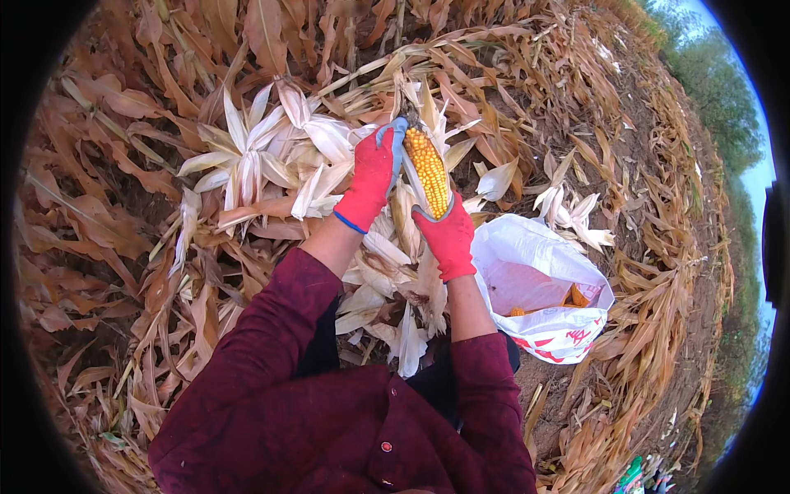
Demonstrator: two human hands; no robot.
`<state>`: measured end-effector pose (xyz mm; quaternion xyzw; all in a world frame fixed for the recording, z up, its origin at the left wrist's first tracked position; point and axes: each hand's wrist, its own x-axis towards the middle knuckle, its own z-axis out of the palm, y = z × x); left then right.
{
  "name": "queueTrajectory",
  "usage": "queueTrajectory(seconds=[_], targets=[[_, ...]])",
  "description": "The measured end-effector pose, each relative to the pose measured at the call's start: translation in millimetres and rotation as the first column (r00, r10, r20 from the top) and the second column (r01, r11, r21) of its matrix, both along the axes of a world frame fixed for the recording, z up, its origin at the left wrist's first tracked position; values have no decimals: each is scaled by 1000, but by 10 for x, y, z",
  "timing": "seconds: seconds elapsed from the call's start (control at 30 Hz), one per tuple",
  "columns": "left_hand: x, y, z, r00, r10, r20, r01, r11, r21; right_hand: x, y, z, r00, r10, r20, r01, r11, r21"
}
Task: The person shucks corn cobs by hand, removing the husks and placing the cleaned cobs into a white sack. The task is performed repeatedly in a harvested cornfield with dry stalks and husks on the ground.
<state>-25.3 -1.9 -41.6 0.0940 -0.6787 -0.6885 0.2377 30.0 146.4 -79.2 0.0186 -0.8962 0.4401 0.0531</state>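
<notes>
An ear of corn [427,170] with bare yellow kernels is held up between both hands, its dark tip pointing away from me. My left hand [375,170], in a red work glove with grey palm, grips the husk near that tip. Lower down, my right hand [445,238] in a matching glove is closed around the ear's base. Pale husk leaves [438,120] still hang about the ear's sides and behind it. Beneath my hands lies a heap of stripped husks [386,265]. My fingers are partly hidden behind the ear.
Right of my right forearm stands an open white woven sack [543,265] with red printing, several corn ears [577,296] inside. Dry corn stalks and leaves [123,204] cover the ground to the left. More flattened stalks [654,315] lie right; trees [719,92] stand beyond.
</notes>
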Motion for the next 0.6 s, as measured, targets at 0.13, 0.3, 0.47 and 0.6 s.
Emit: queueTrajectory(seconds=[0.13, 0.3, 0.47, 0.6], targets=[[-103, -124, -113, 996, -40, -79, 19, 966, -256, -88, 112, -139, 985, 174, 1, -169, 961, -221], [-43, -435, 159, 927, -135, 351, 296, 837, -460, -78, 325, 26, 970, 239, 52, -241, 970, 40], [57, -450, 153, 916, -207, 345, 295, 929, -225, -78, 444, 61, 918, 391, 70, -385, 919, -88], [151, -339, 302, 832, -530, 163, 470, 830, 300, -90, 438, 35, 909, 411, 67, -385, 890, -243]])
